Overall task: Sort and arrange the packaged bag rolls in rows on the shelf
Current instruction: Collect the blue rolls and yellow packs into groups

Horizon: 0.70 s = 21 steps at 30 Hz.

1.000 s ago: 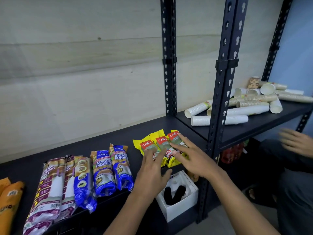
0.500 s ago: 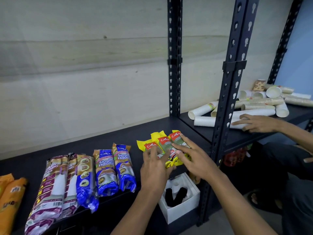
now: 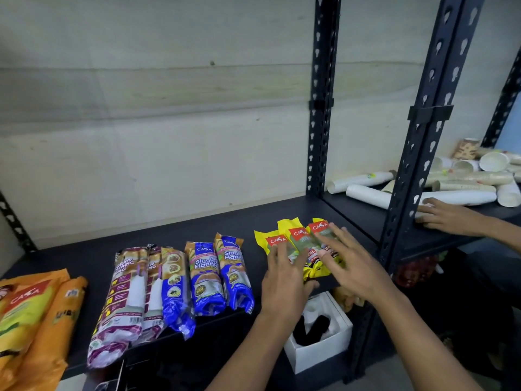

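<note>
Three yellow bag-roll packs lie side by side on the black shelf, near its right post. My left hand lies flat on the leftmost pack, fingers spread. My right hand rests flat over the rightmost pack, fingers spread too. Further left lie two blue packs, a third blue pack, and two purple drawstring packs, all lengthwise in a row. Orange packs sit at the far left edge.
A black upright post divides this shelf from the right bay, where stacks of paper cups lie. Another person's hand rests by those cups. Below the shelf stands an open white box.
My hands have stayed on the yellow packs, flattening and spreading slightly. The other person's hand reached onto the right shelf and stays by the cups.
</note>
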Each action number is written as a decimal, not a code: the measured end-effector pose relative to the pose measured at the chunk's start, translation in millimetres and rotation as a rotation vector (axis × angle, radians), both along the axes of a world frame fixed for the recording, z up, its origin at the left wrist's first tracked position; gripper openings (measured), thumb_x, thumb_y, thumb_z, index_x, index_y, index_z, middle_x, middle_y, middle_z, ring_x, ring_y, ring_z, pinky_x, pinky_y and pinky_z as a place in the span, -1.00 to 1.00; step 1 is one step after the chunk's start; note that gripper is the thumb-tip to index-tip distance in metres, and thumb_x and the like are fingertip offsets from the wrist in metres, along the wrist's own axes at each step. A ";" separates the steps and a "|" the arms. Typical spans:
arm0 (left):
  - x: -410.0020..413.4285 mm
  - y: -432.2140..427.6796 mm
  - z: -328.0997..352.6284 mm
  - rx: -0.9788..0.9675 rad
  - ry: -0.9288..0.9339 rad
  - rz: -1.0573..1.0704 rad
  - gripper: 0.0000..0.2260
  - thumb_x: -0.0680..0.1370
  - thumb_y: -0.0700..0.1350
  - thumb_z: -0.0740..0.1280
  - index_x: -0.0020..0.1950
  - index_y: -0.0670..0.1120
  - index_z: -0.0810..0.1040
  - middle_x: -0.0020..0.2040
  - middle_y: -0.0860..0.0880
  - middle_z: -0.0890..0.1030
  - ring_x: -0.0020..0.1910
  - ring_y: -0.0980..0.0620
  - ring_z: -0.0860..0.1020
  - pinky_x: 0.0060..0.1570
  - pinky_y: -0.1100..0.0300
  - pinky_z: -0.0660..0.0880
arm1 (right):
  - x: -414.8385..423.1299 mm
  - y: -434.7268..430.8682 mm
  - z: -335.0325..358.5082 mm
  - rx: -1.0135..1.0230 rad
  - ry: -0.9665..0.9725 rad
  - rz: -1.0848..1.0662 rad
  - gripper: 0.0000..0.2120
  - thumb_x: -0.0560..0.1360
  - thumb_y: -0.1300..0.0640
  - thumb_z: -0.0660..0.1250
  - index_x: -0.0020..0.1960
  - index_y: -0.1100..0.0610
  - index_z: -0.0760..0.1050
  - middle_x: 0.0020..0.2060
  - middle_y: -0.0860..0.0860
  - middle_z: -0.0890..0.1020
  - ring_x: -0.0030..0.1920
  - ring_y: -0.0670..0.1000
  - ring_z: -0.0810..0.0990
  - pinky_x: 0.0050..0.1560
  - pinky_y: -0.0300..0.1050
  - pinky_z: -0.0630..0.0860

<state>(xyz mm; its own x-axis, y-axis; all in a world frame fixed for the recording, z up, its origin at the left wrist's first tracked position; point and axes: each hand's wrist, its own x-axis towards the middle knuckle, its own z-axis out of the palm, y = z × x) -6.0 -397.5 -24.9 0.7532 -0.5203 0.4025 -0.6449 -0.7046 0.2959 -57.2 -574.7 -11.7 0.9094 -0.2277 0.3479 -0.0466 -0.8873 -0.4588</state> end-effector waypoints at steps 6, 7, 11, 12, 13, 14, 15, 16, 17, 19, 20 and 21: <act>-34.7 60.1 33.8 -0.188 -0.088 -0.138 -0.36 0.52 0.11 0.39 0.54 0.17 0.18 0.46 0.07 0.16 0.46 0.06 0.21 0.16 0.17 0.52 | 3.8 42.8 21.7 0.127 -0.356 -0.042 -0.71 0.59 -0.10 0.25 0.29 -0.12 0.53 0.30 -0.19 0.48 0.42 -0.16 0.34 0.30 0.05 0.46; -38.6 77.5 37.6 -0.197 -0.120 -0.145 -0.37 0.53 0.12 0.37 0.54 0.18 0.17 0.45 0.10 0.16 0.45 0.10 0.23 0.14 0.22 0.50 | 5.0 55.1 24.4 0.139 -0.370 -0.004 -0.73 0.58 -0.07 0.29 0.26 -0.09 0.55 0.22 -0.18 0.51 0.32 -0.14 0.44 0.24 0.02 0.48; -27.7 148.5 41.2 -0.111 -0.147 -0.101 -0.31 0.50 0.20 0.34 0.57 0.14 0.15 0.49 0.10 0.18 0.47 0.10 0.22 0.31 0.15 0.40 | 12.3 111.7 23.8 0.221 -0.253 0.195 -0.66 0.53 -0.07 0.35 0.29 -0.08 0.54 0.13 -0.15 0.57 0.15 -0.16 0.53 0.18 -0.06 0.50; -21.0 162.3 40.6 -0.047 -0.127 -0.080 -0.28 0.48 0.23 0.33 0.57 0.12 0.14 0.50 0.08 0.18 0.48 0.05 0.21 0.36 0.09 0.38 | 13.8 124.4 21.5 0.253 -0.182 0.236 -0.60 0.52 -0.12 0.34 0.34 -0.11 0.50 0.16 -0.14 0.56 0.17 -0.17 0.52 0.20 -0.07 0.50; -14.4 174.4 40.3 0.031 -0.099 -0.053 -0.25 0.46 0.26 0.32 0.58 0.10 0.12 0.51 0.06 0.17 0.49 0.01 0.20 0.39 0.05 0.34 | 14.6 136.8 19.1 0.274 -0.096 0.274 -0.53 0.51 -0.15 0.33 0.40 -0.13 0.44 0.22 -0.14 0.52 0.22 -0.18 0.49 0.24 -0.09 0.48; -7.5 184.1 39.8 0.107 -0.073 -0.027 -0.21 0.45 0.29 0.31 0.59 0.09 0.10 0.53 0.04 0.16 0.50 -0.03 0.19 0.41 0.03 0.29 | 15.9 147.1 16.3 0.271 -0.011 0.306 -0.46 0.51 -0.19 0.33 0.46 -0.14 0.36 0.29 -0.14 0.46 0.28 -0.18 0.44 0.29 -0.13 0.44; -1.1 191.4 39.5 0.173 -0.057 -0.009 -0.19 0.43 0.31 0.29 0.60 0.08 0.09 0.55 0.01 0.15 0.52 -0.06 0.17 0.44 0.00 0.22 | 16.8 155.7 13.5 0.249 0.064 0.338 -0.38 0.50 -0.22 0.33 0.51 -0.15 0.28 0.38 -0.15 0.37 0.35 -0.18 0.38 0.34 -0.17 0.39; 4.7 196.1 39.1 0.239 -0.047 0.003 -0.19 0.44 0.32 0.27 0.60 0.07 0.08 0.57 0.00 0.12 0.54 -0.06 0.14 0.47 -0.02 0.15 | 17.8 162.2 10.2 0.230 0.131 0.368 -0.31 0.49 -0.24 0.34 0.55 -0.15 0.20 0.45 -0.17 0.26 0.40 -0.19 0.32 0.37 -0.19 0.34; 9.9 198.3 38.4 0.306 -0.037 0.011 -0.20 0.45 0.31 0.27 0.60 0.08 0.06 0.59 0.01 0.07 0.56 -0.05 0.09 0.51 -0.04 0.06 | 17.8 166.9 7.7 0.219 0.188 0.394 -0.24 0.48 -0.25 0.35 0.58 -0.15 0.12 0.49 -0.20 0.15 0.43 -0.19 0.28 0.39 -0.19 0.33; 16.9 199.7 37.6 0.394 0.001 0.025 -0.26 0.50 0.26 0.27 0.60 0.11 0.05 0.61 0.03 0.02 0.59 0.00 0.03 0.52 -0.10 -0.09 | 18.5 172.1 2.9 0.203 0.250 0.413 -0.17 0.47 -0.21 0.39 0.59 -0.18 0.01 0.51 -0.27 0.01 0.45 -0.18 0.25 0.39 -0.17 0.35; 18.3 198.2 38.7 0.400 0.011 0.029 -0.29 0.53 0.22 0.27 0.60 0.12 0.05 0.62 0.03 0.04 0.59 0.00 0.04 0.52 -0.11 -0.12 | 18.7 173.3 1.6 0.192 0.244 0.401 -0.17 0.48 -0.17 0.40 0.59 -0.18 0.00 0.51 -0.28 0.00 0.45 -0.17 0.27 0.37 -0.16 0.38; 19.6 196.6 38.1 0.393 0.003 0.030 -0.32 0.55 0.19 0.28 0.60 0.11 0.08 0.61 0.02 0.09 0.58 -0.01 0.07 0.52 -0.11 -0.12 | 19.2 174.0 0.0 0.174 0.211 0.380 -0.21 0.50 -0.11 0.40 0.59 -0.18 0.04 0.50 -0.26 0.03 0.44 -0.16 0.29 0.36 -0.15 0.40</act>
